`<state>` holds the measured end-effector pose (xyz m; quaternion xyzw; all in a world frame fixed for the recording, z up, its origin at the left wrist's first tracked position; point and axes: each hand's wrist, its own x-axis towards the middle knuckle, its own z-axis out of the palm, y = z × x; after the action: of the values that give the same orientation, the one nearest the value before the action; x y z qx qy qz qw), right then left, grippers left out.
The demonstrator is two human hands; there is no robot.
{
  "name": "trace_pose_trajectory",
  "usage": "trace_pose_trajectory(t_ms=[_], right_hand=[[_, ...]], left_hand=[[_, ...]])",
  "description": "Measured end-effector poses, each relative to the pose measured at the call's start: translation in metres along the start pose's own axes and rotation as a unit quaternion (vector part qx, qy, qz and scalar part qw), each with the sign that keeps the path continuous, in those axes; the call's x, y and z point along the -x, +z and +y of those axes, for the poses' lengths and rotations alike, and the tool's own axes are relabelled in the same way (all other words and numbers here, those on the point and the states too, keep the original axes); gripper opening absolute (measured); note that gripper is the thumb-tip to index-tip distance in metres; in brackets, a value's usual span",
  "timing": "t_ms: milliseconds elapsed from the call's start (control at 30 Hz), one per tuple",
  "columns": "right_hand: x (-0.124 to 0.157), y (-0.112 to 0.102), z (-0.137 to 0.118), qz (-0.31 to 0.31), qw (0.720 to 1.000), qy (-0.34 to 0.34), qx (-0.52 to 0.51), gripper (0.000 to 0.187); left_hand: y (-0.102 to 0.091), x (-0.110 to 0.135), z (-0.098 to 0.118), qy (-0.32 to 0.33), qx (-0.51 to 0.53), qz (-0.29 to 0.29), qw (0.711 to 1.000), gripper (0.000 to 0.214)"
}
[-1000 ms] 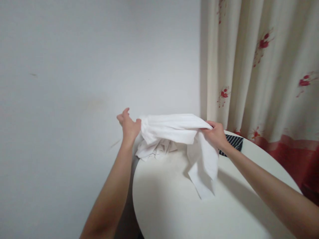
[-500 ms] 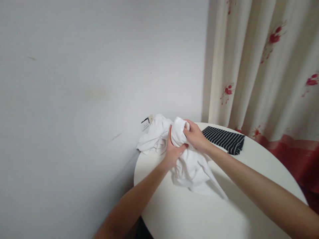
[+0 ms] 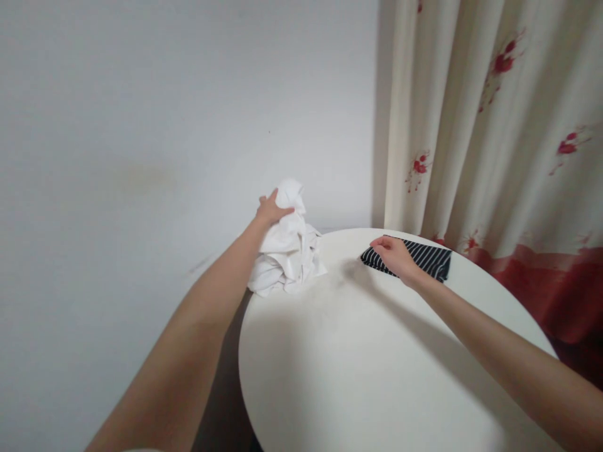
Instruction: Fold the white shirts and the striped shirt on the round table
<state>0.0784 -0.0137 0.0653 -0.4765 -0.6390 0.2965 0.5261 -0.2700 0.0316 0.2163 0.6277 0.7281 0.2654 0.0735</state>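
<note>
My left hand (image 3: 271,211) grips the top of a bunched white cloth (image 3: 286,254), lifting it at the far left edge of a round white table (image 3: 358,370) beside the wall. The cloth's lower folds rest on the table edge. My right hand (image 3: 393,256) lies on the near left end of a folded black-and-white striped cloth (image 3: 426,258) at the back of the table, fingers curled onto it.
A plain white wall stands behind and to the left. A cream curtain (image 3: 490,138) with red flower prints and a red lower band hangs close behind the table on the right.
Both hands held the white cloth together before. Now my right hand has let go and moved right onto the striped cloth; my left hand has carried the bunched white cloth up and left.
</note>
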Motion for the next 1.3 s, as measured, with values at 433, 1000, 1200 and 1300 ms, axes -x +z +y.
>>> trace_pose_trajectory(t_ms=[433, 1000, 1200, 1300], right_hand=[[-0.003, -0.048, 0.110, -0.076, 0.903, 0.049, 0.420, 0.069], [0.046, -0.033, 0.043, -0.171, 0.936, -0.092, 0.295, 0.017], [0.054, -0.043, 0.028, -0.398, 0.917, -0.021, 0.010, 0.040], [0.040, -0.055, 0.048, -0.276, 0.961, 0.023, 0.002, 0.040]], left_hand=[[0.121, 0.013, -0.063, -0.048, -0.142, 0.068, 0.986, 0.093], [0.189, 0.140, 0.037, 0.430, 0.071, -0.176, 0.883, 0.084], [0.216, 0.168, 0.037, 0.437, 0.078, -0.234, 0.865, 0.020], [0.210, 0.165, 0.032, 0.396, 0.084, -0.202, 0.892, 0.026]])
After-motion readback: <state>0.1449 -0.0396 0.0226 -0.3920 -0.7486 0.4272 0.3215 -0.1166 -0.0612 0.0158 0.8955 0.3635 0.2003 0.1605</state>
